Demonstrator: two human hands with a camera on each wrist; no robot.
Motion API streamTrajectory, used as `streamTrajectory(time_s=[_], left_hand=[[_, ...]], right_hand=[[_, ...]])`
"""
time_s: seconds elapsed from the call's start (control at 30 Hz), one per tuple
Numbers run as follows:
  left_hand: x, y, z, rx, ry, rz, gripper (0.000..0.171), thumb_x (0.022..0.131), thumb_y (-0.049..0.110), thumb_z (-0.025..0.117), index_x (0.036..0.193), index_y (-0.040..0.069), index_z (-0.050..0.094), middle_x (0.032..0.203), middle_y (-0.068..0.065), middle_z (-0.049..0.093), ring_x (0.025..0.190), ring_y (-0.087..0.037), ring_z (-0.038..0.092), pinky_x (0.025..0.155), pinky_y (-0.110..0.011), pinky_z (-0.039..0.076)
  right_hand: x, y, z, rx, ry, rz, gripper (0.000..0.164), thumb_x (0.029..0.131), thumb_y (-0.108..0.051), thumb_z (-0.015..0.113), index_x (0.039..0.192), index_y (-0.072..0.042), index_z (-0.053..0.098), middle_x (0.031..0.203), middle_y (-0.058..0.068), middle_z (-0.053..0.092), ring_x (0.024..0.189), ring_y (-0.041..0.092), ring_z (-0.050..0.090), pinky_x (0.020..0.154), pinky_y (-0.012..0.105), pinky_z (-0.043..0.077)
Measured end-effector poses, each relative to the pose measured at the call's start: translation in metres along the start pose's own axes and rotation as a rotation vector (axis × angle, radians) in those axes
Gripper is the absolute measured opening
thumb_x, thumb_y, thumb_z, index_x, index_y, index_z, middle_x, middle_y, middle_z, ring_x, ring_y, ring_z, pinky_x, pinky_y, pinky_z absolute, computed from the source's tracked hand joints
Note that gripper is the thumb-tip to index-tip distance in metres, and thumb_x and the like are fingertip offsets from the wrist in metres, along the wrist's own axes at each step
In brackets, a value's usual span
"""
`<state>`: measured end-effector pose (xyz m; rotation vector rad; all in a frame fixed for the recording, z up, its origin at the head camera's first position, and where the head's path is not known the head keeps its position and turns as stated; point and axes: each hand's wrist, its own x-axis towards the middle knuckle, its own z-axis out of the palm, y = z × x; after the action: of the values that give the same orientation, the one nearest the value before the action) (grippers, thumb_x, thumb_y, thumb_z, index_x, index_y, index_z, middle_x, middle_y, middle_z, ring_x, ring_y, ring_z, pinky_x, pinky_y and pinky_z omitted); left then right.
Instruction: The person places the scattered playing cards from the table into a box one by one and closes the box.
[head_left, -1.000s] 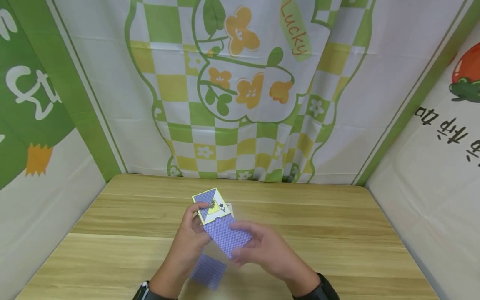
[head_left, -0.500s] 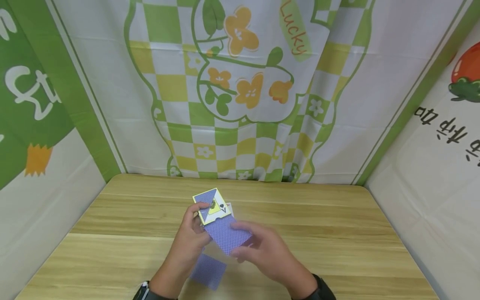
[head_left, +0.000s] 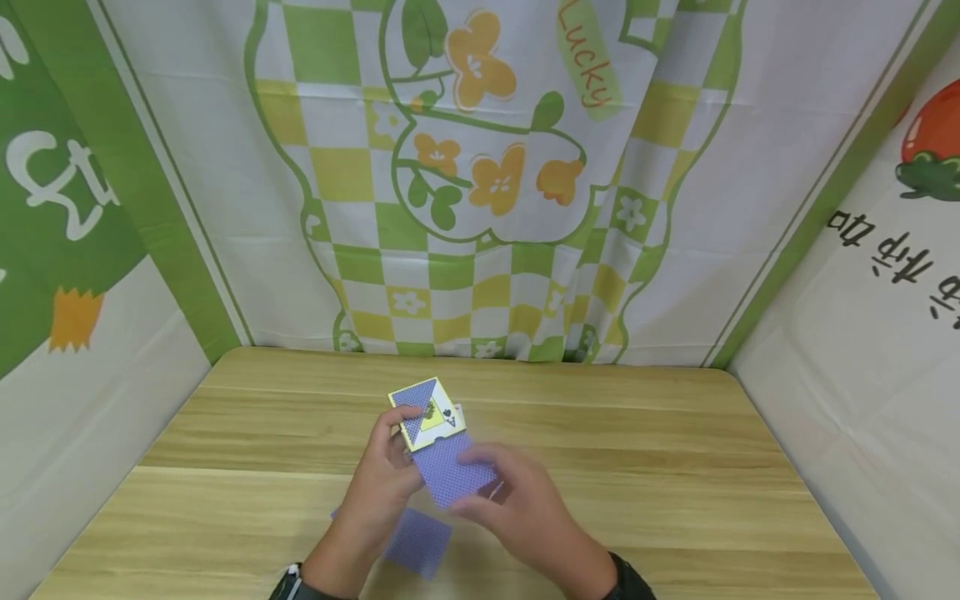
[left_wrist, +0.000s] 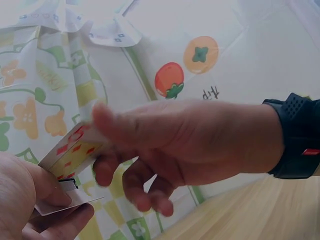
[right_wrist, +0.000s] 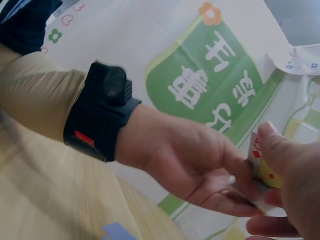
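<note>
In the head view, my left hand [head_left: 386, 467] holds a card box [head_left: 427, 414], blue and white with yellow edges and an ace of spades printed on it. Out of its lower end stick blue-backed playing cards [head_left: 448, 473]. My right hand [head_left: 521, 504] pinches them near their outer end, index finger over the backs and thumb at the lower corner. From the left wrist view, a card face with red diamonds [left_wrist: 75, 150] shows between my two hands. How many cards are held cannot be told.
On the wooden table [head_left: 675, 467] a blue-backed card or stack [head_left: 420, 542] lies below the hands. A blue corner peeks out left of the left forearm. A printed curtain [head_left: 480, 300] hangs behind the table, with cloth walls at both sides.
My right hand has moved a little to the left, closer to the left hand and the box. Slightly less of the cards shows outside the box.
</note>
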<state>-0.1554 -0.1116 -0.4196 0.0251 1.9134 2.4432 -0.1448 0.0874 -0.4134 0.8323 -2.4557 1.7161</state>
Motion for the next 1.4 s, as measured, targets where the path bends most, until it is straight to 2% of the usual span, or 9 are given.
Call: streamTrajectory(time_s=[0.2,0.37,0.57,0.7,0.9,1.0,1.17,1.27,1.4], left_hand=[[-0.004,0.0,0.004,-0.009,-0.055,-0.027,0.071,0.081,-0.016,0.062,0.139,0.015,0.036,0.14,-0.022,0.05,0.113,-0.027,0.064,0.086,-0.032,0.057],[-0.007,0.003,0.007,-0.001,-0.084,-0.044,0.071,0.084,-0.01,0.069,0.141,0.013,0.033,0.135,-0.022,0.05,0.11,-0.028,0.064,0.088,-0.032,0.057],[-0.005,0.011,0.001,0.002,-0.027,-0.027,0.072,0.082,-0.012,0.066,0.141,0.015,0.034,0.136,-0.023,0.05,0.109,-0.027,0.064,0.086,-0.033,0.057],[-0.003,0.018,-0.006,-0.009,0.02,0.009,0.071,0.083,-0.015,0.063,0.139,0.015,0.034,0.14,-0.023,0.05,0.113,-0.024,0.064,0.088,-0.032,0.057],[-0.003,0.019,-0.01,-0.025,0.034,0.024,0.068,0.082,-0.015,0.063,0.136,0.017,0.035,0.14,-0.023,0.049,0.113,-0.023,0.064,0.088,-0.032,0.057],[-0.001,0.015,-0.009,-0.032,0.028,0.025,0.068,0.081,-0.015,0.064,0.135,0.017,0.037,0.137,-0.023,0.05,0.111,-0.023,0.064,0.087,-0.032,0.057],[-0.001,0.012,-0.008,-0.031,0.01,0.028,0.067,0.082,-0.016,0.063,0.135,0.015,0.037,0.134,-0.024,0.051,0.11,-0.025,0.065,0.085,-0.032,0.058],[-0.002,0.013,-0.008,-0.019,0.006,0.015,0.067,0.082,-0.014,0.063,0.136,0.015,0.035,0.137,-0.024,0.05,0.112,-0.026,0.064,0.087,-0.033,0.058],[-0.002,0.013,-0.009,-0.015,0.008,0.014,0.067,0.082,-0.013,0.064,0.136,0.015,0.035,0.137,-0.024,0.05,0.111,-0.027,0.064,0.088,-0.034,0.057]], right_hand=[[0.006,0.011,0.003,-0.071,0.1,0.044,0.051,0.083,-0.028,0.082,0.123,-0.014,0.053,0.095,0.0,0.065,0.072,0.008,0.061,0.06,0.026,0.055],[0.013,0.02,-0.002,-0.147,0.174,0.092,0.043,0.089,-0.028,0.078,0.122,-0.011,0.055,0.085,-0.003,0.059,0.065,0.006,0.055,0.054,0.024,0.05],[0.022,0.034,-0.007,-0.169,0.195,0.156,0.034,0.097,-0.031,0.069,0.121,-0.01,0.06,0.087,-0.001,0.06,0.068,0.01,0.056,0.058,0.026,0.05],[0.03,0.057,-0.01,-0.221,0.163,0.194,0.029,0.1,-0.03,0.065,0.12,-0.009,0.062,0.091,-0.001,0.062,0.075,0.012,0.058,0.064,0.027,0.052],[0.033,0.095,-0.006,-0.348,0.001,0.312,0.025,0.101,-0.024,0.058,0.123,-0.012,0.064,0.111,0.002,0.066,0.1,0.017,0.062,0.086,0.041,0.053],[0.035,0.109,-0.002,-0.47,-0.072,0.259,0.026,0.098,-0.024,0.061,0.121,-0.013,0.066,0.113,0.002,0.068,0.104,0.019,0.063,0.09,0.044,0.053],[0.044,0.117,0.004,-0.588,-0.109,0.138,0.032,0.095,-0.025,0.066,0.124,-0.01,0.065,0.112,0.005,0.069,0.103,0.022,0.064,0.09,0.044,0.053],[0.057,0.12,0.006,-0.626,-0.129,0.069,0.03,0.094,-0.024,0.069,0.12,-0.009,0.065,0.105,0.003,0.068,0.098,0.02,0.063,0.087,0.041,0.053],[0.084,0.131,0.013,-0.678,-0.169,-0.032,0.017,0.092,-0.022,0.068,0.108,-0.014,0.067,0.093,-0.002,0.066,0.087,0.018,0.062,0.079,0.037,0.054]])
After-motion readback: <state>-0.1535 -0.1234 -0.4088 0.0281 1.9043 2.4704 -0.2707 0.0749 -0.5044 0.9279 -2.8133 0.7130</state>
